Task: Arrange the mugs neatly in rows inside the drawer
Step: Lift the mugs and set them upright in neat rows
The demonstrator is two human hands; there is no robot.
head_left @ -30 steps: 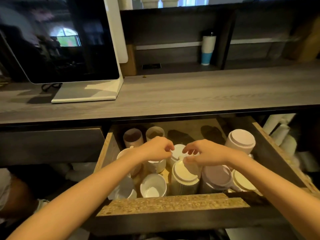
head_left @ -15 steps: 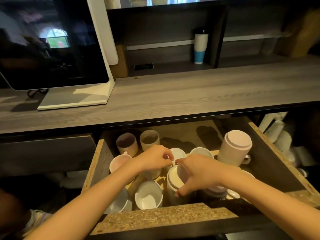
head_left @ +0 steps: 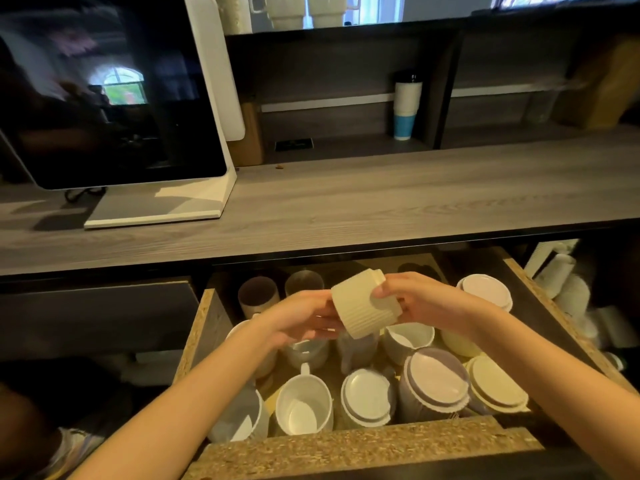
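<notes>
A: Obs. 1, right hand (head_left: 429,303). Grip state?

B: Holding the cream ribbed mug (head_left: 363,308), thumb across its wall. The mug is tilted on its side in the air, above the middle of the open drawer (head_left: 367,448), touching no other mug.

A: Left hand (head_left: 301,318)?

B: Fingers curled at the mug's lower left edge, touching it. Whether they grip it or only steady it, I cannot tell.

A: Drawer contents, front row?

B: Left to right: a white mug (head_left: 303,408) upright with its mouth open, a pale mug (head_left: 367,396) bottom up, a lilac mug (head_left: 433,384) bottom up, and a cream mug (head_left: 495,389) bottom up, the last three close together. One more cup at far left is partly hidden by the left forearm.

A: Back?

B: Two brownish cups (head_left: 258,294) upright at the back left, side by side. A pink mug (head_left: 485,289) bottom up at the back right.

A: Above the drawer?

B: Grey wood surface (head_left: 381,199) carrying a monitor (head_left: 104,98) on a white stand.
</notes>
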